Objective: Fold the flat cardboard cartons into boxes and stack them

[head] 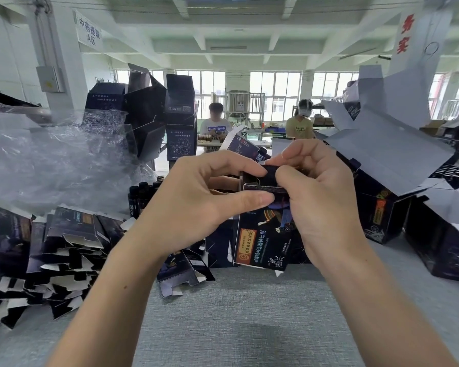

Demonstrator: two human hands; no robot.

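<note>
Head view. Step in hand: closing one end of a carton [263, 239] that is already opened out into a tube. Both hands are at its upper end.

Left hand [194, 197]: thumb and forefinger pinch the end from the left, thumb on the flap edge, forefinger over the top. Right hand [321, 197]: thumb and curled forefinger pinch the same end from the right. Both hands are thus clamped on the carton, close together across the flap.

Position: carton upright, mid-frame, at the far edge of the grey bench [236, 313]. Its lower end is at or just above the surface; cannot tell if it rests there.

Appearance: dark blue card with a drawn figure and an orange-and-gold label panel. The print reads upside down from here, so the end being closed is probably the bottom. White inner card shows along the flap edges. A small white tab sticks out at the lower end, so that end looks not yet closed.

Next move (judgement): tuck the flap fully home. This calls for the side flaps to be folded in first, then an even push along the crease so that the thin wall does not buckle.

Progress (judgement): early. A large heap of flats [64, 242] lies on the left of the bench. Behind it are crumpled wrap [51, 160] and dark vials [143, 194]; taller boxes [180, 120] stand stacked beyond.
</note>
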